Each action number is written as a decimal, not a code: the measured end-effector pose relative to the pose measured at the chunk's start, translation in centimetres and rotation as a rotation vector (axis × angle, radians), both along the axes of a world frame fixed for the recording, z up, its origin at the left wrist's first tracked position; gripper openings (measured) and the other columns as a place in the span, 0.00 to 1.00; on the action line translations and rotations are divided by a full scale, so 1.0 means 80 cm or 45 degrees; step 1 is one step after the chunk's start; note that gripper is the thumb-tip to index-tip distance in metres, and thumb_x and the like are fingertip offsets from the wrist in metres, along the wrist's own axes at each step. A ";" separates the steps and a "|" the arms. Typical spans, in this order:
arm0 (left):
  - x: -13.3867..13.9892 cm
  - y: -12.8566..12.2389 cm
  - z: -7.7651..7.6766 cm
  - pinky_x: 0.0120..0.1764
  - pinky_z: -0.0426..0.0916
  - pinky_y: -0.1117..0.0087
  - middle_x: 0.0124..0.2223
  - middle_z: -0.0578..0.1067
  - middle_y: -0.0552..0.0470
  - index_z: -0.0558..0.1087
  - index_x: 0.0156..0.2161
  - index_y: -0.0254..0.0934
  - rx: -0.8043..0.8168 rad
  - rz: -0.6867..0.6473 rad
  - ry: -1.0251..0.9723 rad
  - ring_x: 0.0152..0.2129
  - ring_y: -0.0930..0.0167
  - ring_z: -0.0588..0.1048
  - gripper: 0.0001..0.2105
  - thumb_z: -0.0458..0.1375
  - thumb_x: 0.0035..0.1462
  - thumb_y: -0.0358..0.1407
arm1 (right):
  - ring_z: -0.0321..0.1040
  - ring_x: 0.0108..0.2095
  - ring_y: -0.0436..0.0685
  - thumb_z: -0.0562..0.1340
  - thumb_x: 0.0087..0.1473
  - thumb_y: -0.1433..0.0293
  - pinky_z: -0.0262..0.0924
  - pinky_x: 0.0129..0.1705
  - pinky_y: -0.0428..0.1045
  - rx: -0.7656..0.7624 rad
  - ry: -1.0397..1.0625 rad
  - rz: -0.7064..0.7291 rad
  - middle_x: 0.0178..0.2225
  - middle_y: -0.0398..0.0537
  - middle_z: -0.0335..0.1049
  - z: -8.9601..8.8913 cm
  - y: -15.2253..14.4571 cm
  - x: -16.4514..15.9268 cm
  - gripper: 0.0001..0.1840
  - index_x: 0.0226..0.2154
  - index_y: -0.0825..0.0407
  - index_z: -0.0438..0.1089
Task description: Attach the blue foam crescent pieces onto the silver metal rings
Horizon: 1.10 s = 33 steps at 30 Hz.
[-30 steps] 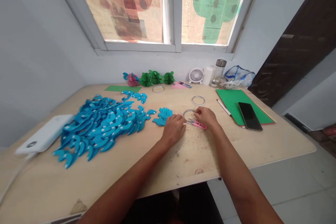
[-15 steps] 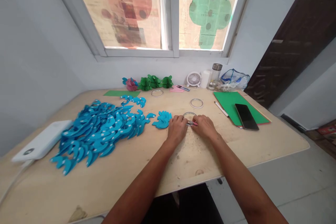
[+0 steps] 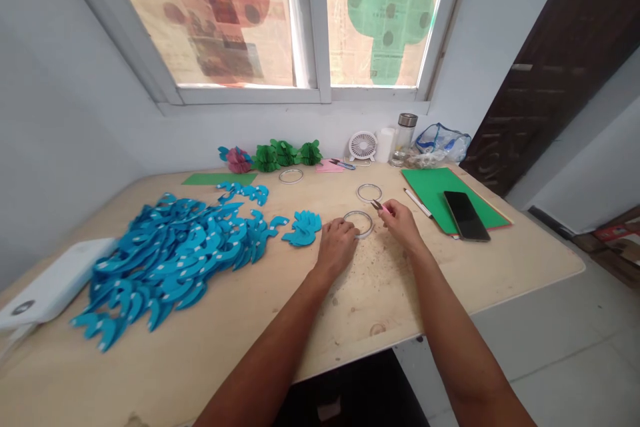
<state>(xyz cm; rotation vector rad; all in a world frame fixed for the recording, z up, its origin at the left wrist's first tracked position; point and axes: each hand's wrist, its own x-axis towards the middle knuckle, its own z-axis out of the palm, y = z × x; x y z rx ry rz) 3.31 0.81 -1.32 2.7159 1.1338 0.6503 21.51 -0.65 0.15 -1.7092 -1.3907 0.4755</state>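
Observation:
My left hand (image 3: 340, 240) rests on the table with curled fingers at the left edge of a narrow ring-shaped roll of tape (image 3: 369, 215), gripping it there; the fingertips are partly hidden. Held in my right hand (image 3: 400, 223) are small snips with a pink handle (image 3: 384, 211), their dark pointed blades (image 3: 376, 204) angled up and left, apart from the roll. Just left of my left hand lies a small cluster of blue cut paper pieces (image 3: 304, 228). Farther left spreads a large heap of curved blue pieces (image 3: 175, 247) bearing small white squares.
Two more rings (image 3: 369, 193) (image 3: 291, 176) lie behind my hands. At right are a white pen (image 3: 417, 203), green sheets (image 3: 435, 180) and a phone (image 3: 466, 215). Along the wall stand paper flowers (image 3: 285, 153), a fan (image 3: 363, 146) and a bottle (image 3: 404, 137). A white power bank (image 3: 55, 283) lies left.
My right hand has lifted away from my left hand, up and to the right, carrying the snips. My left hand stays by the roll, now more visible. The view has shifted slightly.

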 end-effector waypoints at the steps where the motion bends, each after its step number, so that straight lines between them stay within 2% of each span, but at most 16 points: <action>1: 0.001 0.000 0.000 0.45 0.57 0.60 0.41 0.74 0.48 0.72 0.35 0.39 0.001 -0.001 -0.001 0.43 0.64 0.65 0.07 0.52 0.55 0.30 | 0.60 0.24 0.49 0.54 0.48 0.63 0.51 0.26 0.44 0.014 0.049 -0.013 0.23 0.41 0.66 -0.001 0.001 -0.001 0.10 0.26 0.52 0.64; 5: 0.002 -0.001 0.001 0.45 0.58 0.61 0.39 0.73 0.48 0.71 0.33 0.38 -0.008 0.015 -0.092 0.42 0.64 0.66 0.06 0.51 0.55 0.30 | 0.57 0.21 0.49 0.54 0.48 0.62 0.50 0.24 0.44 0.085 0.200 -0.106 0.22 0.41 0.66 -0.001 0.003 -0.002 0.10 0.25 0.52 0.62; 8: -0.002 -0.002 0.003 0.44 0.59 0.63 0.37 0.73 0.47 0.69 0.35 0.37 -0.010 -0.019 -0.275 0.42 0.65 0.66 0.06 0.50 0.56 0.31 | 0.52 0.19 0.48 0.56 0.46 0.60 0.47 0.22 0.44 0.144 0.326 -0.138 0.17 0.38 0.57 0.001 0.002 -0.004 0.13 0.19 0.51 0.59; 11: -0.006 -0.004 0.003 0.44 0.61 0.64 0.36 0.72 0.48 0.68 0.36 0.37 -0.032 -0.063 -0.484 0.40 0.66 0.67 0.06 0.49 0.57 0.31 | 0.47 0.16 0.46 0.58 0.44 0.57 0.43 0.19 0.44 0.110 0.466 -0.064 0.14 0.35 0.50 0.005 0.000 -0.010 0.17 0.17 0.50 0.55; 15: -0.008 -0.007 0.001 0.44 0.63 0.66 0.36 0.72 0.49 0.68 0.36 0.37 -0.151 -0.110 -0.624 0.40 0.68 0.69 0.06 0.49 0.56 0.31 | 0.43 0.15 0.44 0.61 0.42 0.57 0.40 0.18 0.43 0.054 0.663 0.095 0.13 0.33 0.48 0.009 -0.004 -0.021 0.19 0.17 0.51 0.55; 21: -0.009 -0.013 0.008 0.38 0.65 0.68 0.35 0.74 0.51 0.69 0.38 0.38 -0.395 -0.046 -0.702 0.34 0.70 0.72 0.07 0.51 0.54 0.32 | 0.43 0.17 0.45 0.63 0.42 0.59 0.40 0.19 0.43 0.137 0.665 0.102 0.14 0.33 0.47 0.010 -0.007 -0.027 0.17 0.19 0.51 0.56; 25: -0.008 -0.018 0.016 0.37 0.65 0.68 0.31 0.73 0.53 0.68 0.46 0.40 -0.454 0.015 -0.778 0.31 0.70 0.71 0.15 0.53 0.52 0.31 | 0.44 0.18 0.46 0.62 0.43 0.59 0.41 0.21 0.44 0.189 0.653 0.171 0.15 0.34 0.47 0.017 -0.013 -0.035 0.15 0.22 0.51 0.59; 29: -0.004 -0.019 0.015 0.34 0.66 0.71 0.29 0.71 0.54 0.63 0.53 0.39 -0.658 -0.128 -1.039 0.28 0.72 0.71 0.20 0.53 0.54 0.36 | 0.46 0.20 0.47 0.61 0.45 0.60 0.43 0.23 0.44 0.247 0.509 0.248 0.18 0.36 0.50 0.028 -0.021 -0.045 0.13 0.24 0.52 0.62; 33: 0.000 -0.018 0.011 0.28 0.65 0.74 0.29 0.70 0.54 0.65 0.50 0.36 -0.856 -0.211 -1.298 0.22 0.76 0.69 0.18 0.53 0.55 0.38 | 0.46 0.20 0.47 0.59 0.47 0.61 0.44 0.23 0.44 0.277 0.413 0.256 0.19 0.36 0.50 0.034 -0.026 -0.051 0.12 0.24 0.52 0.63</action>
